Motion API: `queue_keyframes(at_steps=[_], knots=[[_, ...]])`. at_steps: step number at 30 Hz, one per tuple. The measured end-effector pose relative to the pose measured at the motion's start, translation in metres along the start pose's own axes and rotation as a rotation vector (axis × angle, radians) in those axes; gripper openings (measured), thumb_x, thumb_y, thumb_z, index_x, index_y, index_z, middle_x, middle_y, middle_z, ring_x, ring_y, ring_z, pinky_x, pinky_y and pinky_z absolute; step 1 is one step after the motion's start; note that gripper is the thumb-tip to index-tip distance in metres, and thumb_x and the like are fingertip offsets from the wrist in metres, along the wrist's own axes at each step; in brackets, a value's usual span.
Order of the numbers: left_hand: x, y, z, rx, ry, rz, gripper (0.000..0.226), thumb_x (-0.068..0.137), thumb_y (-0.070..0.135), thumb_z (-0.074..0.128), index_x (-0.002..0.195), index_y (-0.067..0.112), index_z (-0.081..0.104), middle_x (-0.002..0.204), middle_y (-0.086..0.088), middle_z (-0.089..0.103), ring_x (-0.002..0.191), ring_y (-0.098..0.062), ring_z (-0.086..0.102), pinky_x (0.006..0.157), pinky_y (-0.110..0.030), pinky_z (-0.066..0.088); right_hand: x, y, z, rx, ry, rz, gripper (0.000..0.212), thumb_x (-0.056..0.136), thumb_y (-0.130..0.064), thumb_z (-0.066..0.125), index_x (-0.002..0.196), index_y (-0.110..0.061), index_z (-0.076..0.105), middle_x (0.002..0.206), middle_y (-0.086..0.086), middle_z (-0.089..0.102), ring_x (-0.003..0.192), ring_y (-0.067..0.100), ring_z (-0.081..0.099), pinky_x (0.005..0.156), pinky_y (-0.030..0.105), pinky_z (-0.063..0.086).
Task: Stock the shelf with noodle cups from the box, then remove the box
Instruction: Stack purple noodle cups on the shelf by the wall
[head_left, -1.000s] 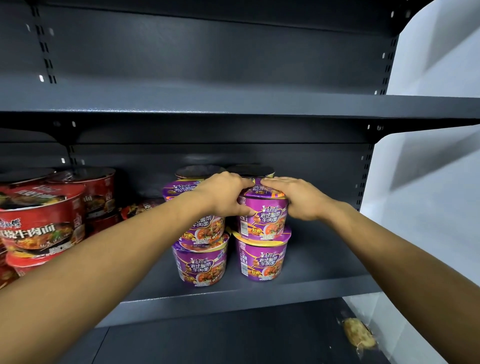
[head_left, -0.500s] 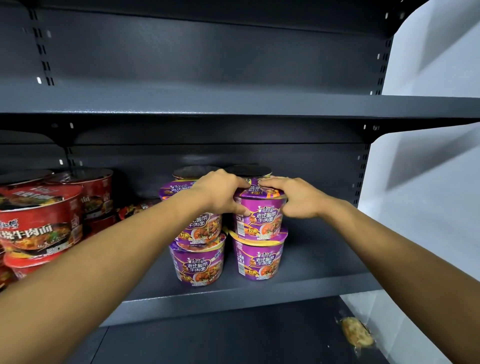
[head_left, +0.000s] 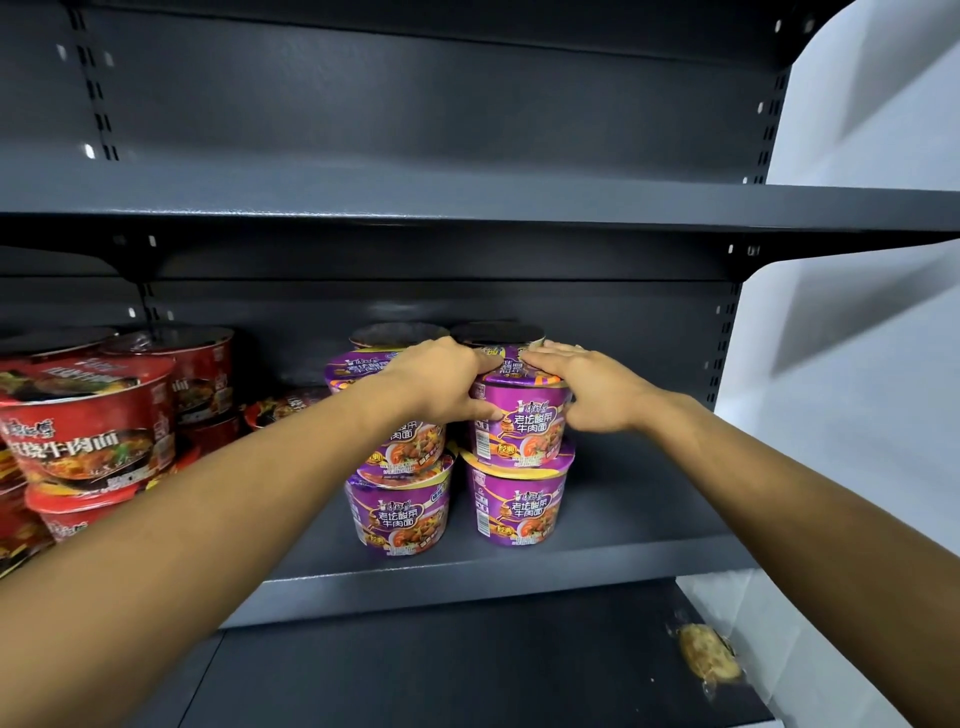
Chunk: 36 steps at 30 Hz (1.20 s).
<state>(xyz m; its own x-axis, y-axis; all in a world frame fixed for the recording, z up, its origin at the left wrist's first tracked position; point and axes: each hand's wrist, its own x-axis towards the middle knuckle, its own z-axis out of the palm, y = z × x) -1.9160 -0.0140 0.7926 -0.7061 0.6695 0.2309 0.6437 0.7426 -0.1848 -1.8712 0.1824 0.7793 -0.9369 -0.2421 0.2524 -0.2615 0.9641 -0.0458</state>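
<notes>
Little has changed over the last second: red cups (head_left: 88, 415) fill the left of the shelf (head_left: 467, 577); the left hand (head_left: 441, 379) still grips the cup (head_left: 519, 415), which sits square atop the right front stack; the right hand (head_left: 592, 389) stays clasped over its lid and side; letting go looks next; the box is out of view.

Centre cups (head_left: 517, 512): purple body, yellow rim band, white lettering, orange-red food picture.
Left cups (head_left: 88, 426): red, white lettering, dark lid print.
Shelf (head_left: 467, 582): dark grey, plain.
Wall (head_left: 857, 364): white.
Packet (head_left: 709, 657): tan, speckled.
</notes>
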Motion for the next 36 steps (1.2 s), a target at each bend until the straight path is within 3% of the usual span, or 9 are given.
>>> queue_keyframes(at_steps=[7, 11, 15, 20, 25, 28, 31, 36], knots=[[-0.005, 0.01, -0.002, 0.034, 0.035, -0.011, 0.087, 0.085, 0.054, 0.061, 0.152, 0.021, 0.017, 0.158, -0.005, 0.022, 0.143, -0.024, 0.025, 0.113, -0.041, 0.031, -0.013, -0.002, -0.003, 0.057, 0.049, 0.046, 0.08, 0.084, -0.015, 0.065, 0.151, -0.015, 0.02, 0.157, 0.004, 0.023, 0.146, 0.016, 0.013, 0.119, 0.033, 0.015], [-0.013, 0.015, -0.003, 0.032, 0.086, 0.001, 0.09, 0.084, 0.052, 0.064, 0.152, 0.016, 0.017, 0.156, -0.005, 0.025, 0.144, -0.023, 0.022, 0.115, -0.039, 0.028, -0.025, -0.007, -0.006, 0.157, 0.148, 0.053, 0.073, 0.083, -0.005, 0.061, 0.148, -0.016, 0.03, 0.153, 0.003, 0.032, 0.144, 0.016, 0.02, 0.118, 0.034, 0.021], [-0.025, 0.025, -0.006, 0.011, 0.195, 0.033, 0.08, 0.087, 0.047, 0.06, 0.15, 0.013, 0.024, 0.151, -0.008, 0.035, 0.139, -0.023, 0.029, 0.113, -0.036, 0.03, -0.027, -0.029, -0.008, 0.342, 0.33, 0.039, 0.065, 0.077, 0.003, 0.056, 0.138, -0.018, 0.047, 0.137, 0.004, 0.053, 0.128, 0.018, 0.047, 0.101, 0.031, 0.044], [-0.053, 0.021, -0.007, -0.055, 0.359, -0.038, 0.055, 0.089, 0.034, 0.054, 0.137, 0.009, 0.044, 0.131, -0.011, 0.052, 0.124, -0.026, 0.044, 0.103, -0.037, 0.038, -0.02, -0.071, -0.005, 0.381, 0.481, -0.037, 0.048, 0.081, -0.005, 0.06, 0.128, -0.015, 0.057, 0.126, 0.003, 0.061, 0.116, 0.018, 0.056, 0.098, 0.023, 0.04], [-0.104, -0.006, -0.004, -0.023, 0.38, -0.106, 0.047, 0.087, 0.03, 0.054, 0.13, 0.01, 0.051, 0.121, -0.01, 0.058, 0.117, -0.027, 0.048, 0.097, -0.036, 0.04, -0.017, -0.12, 0.007, 0.413, 0.452, -0.13, 0.037, 0.085, -0.01, 0.062, 0.122, -0.013, 0.061, 0.116, 0.002, 0.067, 0.104, 0.012, 0.06, 0.088, 0.014, 0.039], [-0.142, -0.025, -0.001, 0.005, 0.388, -0.15, 0.04, 0.086, 0.028, 0.055, 0.121, 0.009, 0.058, 0.11, -0.012, 0.062, 0.109, -0.03, 0.052, 0.091, -0.041, 0.045, -0.014, -0.156, 0.015, 0.479, 0.392, -0.159, 0.032, 0.085, -0.007, 0.061, 0.116, -0.012, 0.065, 0.101, 0.003, 0.07, 0.089, 0.013, 0.065, 0.085, 0.022, 0.049], [-0.185, -0.043, 0.003, 0.006, 0.356, -0.189, 0.041, 0.082, 0.032, 0.044, 0.105, 0.008, 0.067, 0.099, -0.011, 0.065, 0.1, -0.031, 0.056, 0.082, -0.041, 0.049, -0.011, -0.199, 0.032, 0.533, 0.306, -0.16, 0.025, 0.084, -0.007, 0.061, 0.108, -0.012, 0.068, 0.085, 0.002, 0.07, 0.077, 0.015, 0.066, 0.078, 0.025, 0.05], [-0.272, -0.079, 0.021, 0.026, 0.207, -0.308, 0.027, 0.089, 0.027, 0.052, 0.108, 0.016, 0.069, 0.109, -0.006, 0.066, 0.106, -0.026, 0.053, 0.086, -0.035, 0.045, -0.018, -0.289, 0.073, 0.638, 0.137, -0.177, 0.014, 0.085, -0.012, 0.065, 0.097, -0.015, 0.071, 0.062, -0.013, 0.055, 0.053, -0.005, 0.047, 0.065, 0.017, 0.039]])
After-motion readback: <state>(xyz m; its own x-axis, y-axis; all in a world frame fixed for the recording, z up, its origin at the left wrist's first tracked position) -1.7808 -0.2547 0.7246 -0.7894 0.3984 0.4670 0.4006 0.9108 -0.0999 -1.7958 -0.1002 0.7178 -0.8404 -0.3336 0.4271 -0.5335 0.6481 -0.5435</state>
